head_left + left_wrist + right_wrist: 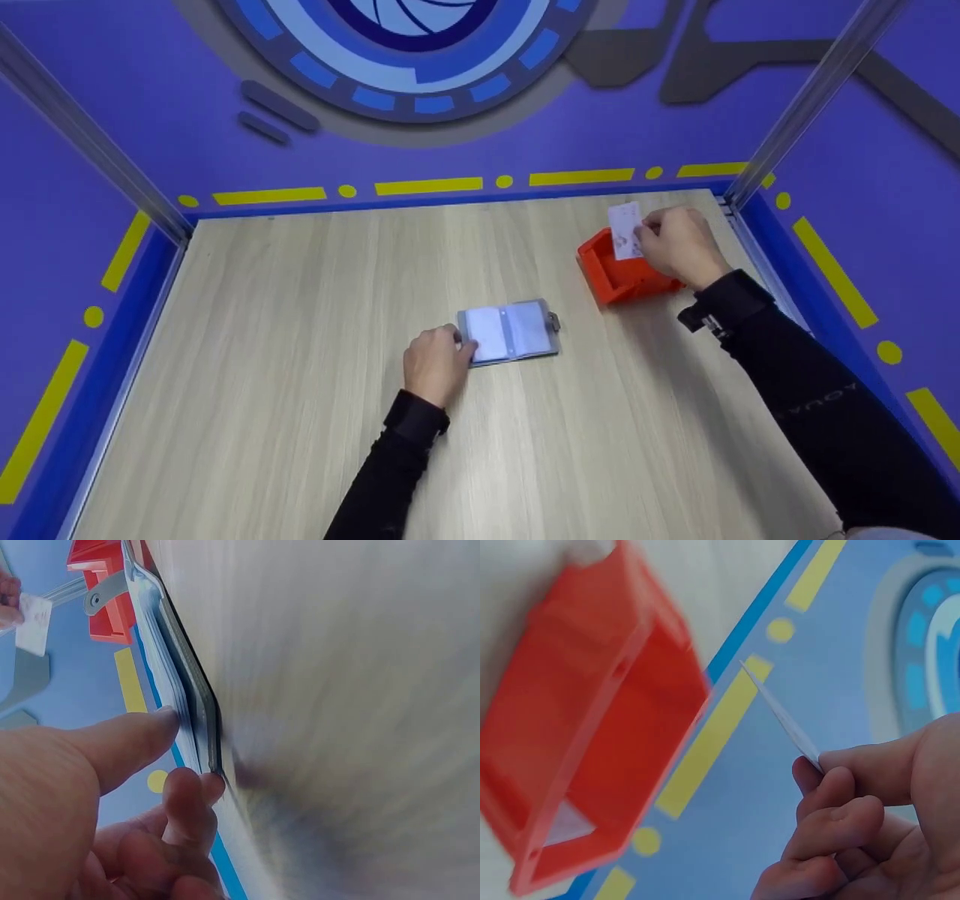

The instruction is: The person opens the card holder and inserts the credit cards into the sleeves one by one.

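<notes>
A small card album [526, 330] lies spread on the wooden table, its clear sleeves facing up and a clasp strap [107, 592] at its right side. My left hand [435, 365] pinches the album's left edge; in the left wrist view the thumb presses the sleeves [160, 652] and the fingertips sit at the cover's edge. Over the red plastic bin [604, 283], my right hand [681, 244] pinches a small white printed card [622, 225] between thumb and index finger. Seen edge-on in the right wrist view, the card [784, 720] is raised beside the bin's opening.
The bin stands at the table's back right, near the corner. Purple panels [420, 161] with yellow stripes wall in the back and both sides. Metal posts [810, 97] rise at the back corners. Bare wooden tabletop [300, 315] extends left of the album.
</notes>
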A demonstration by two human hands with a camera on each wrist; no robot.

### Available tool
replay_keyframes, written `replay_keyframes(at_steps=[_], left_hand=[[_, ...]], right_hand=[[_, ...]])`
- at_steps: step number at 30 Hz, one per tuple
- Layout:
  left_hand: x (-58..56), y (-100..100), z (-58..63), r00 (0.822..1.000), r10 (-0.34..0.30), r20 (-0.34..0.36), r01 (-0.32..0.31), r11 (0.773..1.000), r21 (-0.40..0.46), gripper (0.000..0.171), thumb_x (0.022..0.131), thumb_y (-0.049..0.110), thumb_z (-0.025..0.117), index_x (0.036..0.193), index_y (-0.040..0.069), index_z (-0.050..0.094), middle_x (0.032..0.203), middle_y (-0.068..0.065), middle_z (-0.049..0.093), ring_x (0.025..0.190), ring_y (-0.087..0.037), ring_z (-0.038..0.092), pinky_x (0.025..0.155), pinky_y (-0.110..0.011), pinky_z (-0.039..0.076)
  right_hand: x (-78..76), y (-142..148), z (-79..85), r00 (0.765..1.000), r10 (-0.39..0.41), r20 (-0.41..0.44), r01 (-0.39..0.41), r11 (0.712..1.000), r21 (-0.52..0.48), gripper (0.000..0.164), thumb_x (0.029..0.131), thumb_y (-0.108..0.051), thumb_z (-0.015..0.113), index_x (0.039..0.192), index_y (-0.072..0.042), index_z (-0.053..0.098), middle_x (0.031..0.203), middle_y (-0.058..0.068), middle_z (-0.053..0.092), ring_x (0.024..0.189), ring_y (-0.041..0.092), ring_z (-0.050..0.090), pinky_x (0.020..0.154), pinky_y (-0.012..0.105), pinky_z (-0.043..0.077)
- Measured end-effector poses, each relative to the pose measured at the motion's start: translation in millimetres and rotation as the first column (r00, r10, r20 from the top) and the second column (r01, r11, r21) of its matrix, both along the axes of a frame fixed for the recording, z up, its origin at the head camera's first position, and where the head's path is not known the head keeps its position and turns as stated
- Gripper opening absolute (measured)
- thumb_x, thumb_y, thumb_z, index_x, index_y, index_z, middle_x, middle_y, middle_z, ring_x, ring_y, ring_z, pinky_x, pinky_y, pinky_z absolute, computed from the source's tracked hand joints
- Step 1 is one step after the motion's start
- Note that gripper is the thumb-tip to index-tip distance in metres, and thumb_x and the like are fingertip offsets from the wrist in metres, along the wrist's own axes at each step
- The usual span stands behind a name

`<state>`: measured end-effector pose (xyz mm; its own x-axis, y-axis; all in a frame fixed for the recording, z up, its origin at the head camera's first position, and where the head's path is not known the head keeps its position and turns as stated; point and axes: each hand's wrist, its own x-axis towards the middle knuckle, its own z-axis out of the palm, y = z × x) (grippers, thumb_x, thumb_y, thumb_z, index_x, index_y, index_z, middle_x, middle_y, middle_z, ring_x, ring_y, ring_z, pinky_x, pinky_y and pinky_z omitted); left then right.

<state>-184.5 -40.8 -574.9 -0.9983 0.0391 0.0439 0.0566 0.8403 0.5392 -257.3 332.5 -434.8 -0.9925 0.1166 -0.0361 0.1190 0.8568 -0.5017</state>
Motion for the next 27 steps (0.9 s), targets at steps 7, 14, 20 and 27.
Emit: replay_keyframes(at_steps=[7,14,20,27], left_hand=[[-1.2,-1,0.3,1.000,0.010,-0.007,-0.010,1.000,0.007,0.029,0.098,0.035,0.083,0.100,0.006,0.083,0.096,-0.010,0.083,0.085,-0.029,0.078,0.073,-0.043,0.060],[-1.3,-2,0.2,1.000,0.017,0.001,-0.017,1.000,0.010,0.028,0.098,0.035,0.083,0.098,0.007,0.083,0.094,-0.010,0.082,0.083,-0.027,0.076,0.073,-0.043,0.058],[-0.7,-2,-0.9,1.000,0.016,0.018,-0.016,1.000,0.010,0.027,0.098,0.035,0.083,0.096,0.008,0.082,0.092,-0.008,0.082,0.081,-0.027,0.075,0.072,-0.043,0.058],[-2.2,0,-0.1,1.000,0.004,0.025,-0.004,1.000,0.014,0.029,0.099,0.036,0.083,0.095,0.008,0.080,0.090,-0.008,0.080,0.077,-0.024,0.072,0.070,-0.041,0.055]], right_hand=[[8.7,-39,-0.4,0.998,0.067,0.010,-0.067,0.997,-0.036,0.039,0.113,-0.024,0.054,0.136,0.002,0.070,0.124,0.024,0.074,0.104,0.035,0.067,0.095,0.050,0.056],[15.0,-78,-20.7,0.978,0.158,0.135,-0.145,0.984,-0.101,0.030,0.114,-0.023,0.058,0.132,-0.003,0.072,0.113,0.018,0.073,0.091,0.031,0.066,0.079,0.039,0.059],[19.0,-98,-41.3,0.952,0.237,0.195,-0.212,0.967,-0.140,0.027,0.113,-0.026,0.059,0.124,-0.006,0.073,0.103,0.013,0.070,0.090,0.028,0.063,0.076,0.034,0.053],[23.6,-111,-58.3,0.934,0.273,0.231,-0.239,0.957,-0.166,0.027,0.113,-0.026,0.060,0.126,-0.007,0.074,0.103,0.012,0.071,0.092,0.028,0.063,0.078,0.036,0.052]])
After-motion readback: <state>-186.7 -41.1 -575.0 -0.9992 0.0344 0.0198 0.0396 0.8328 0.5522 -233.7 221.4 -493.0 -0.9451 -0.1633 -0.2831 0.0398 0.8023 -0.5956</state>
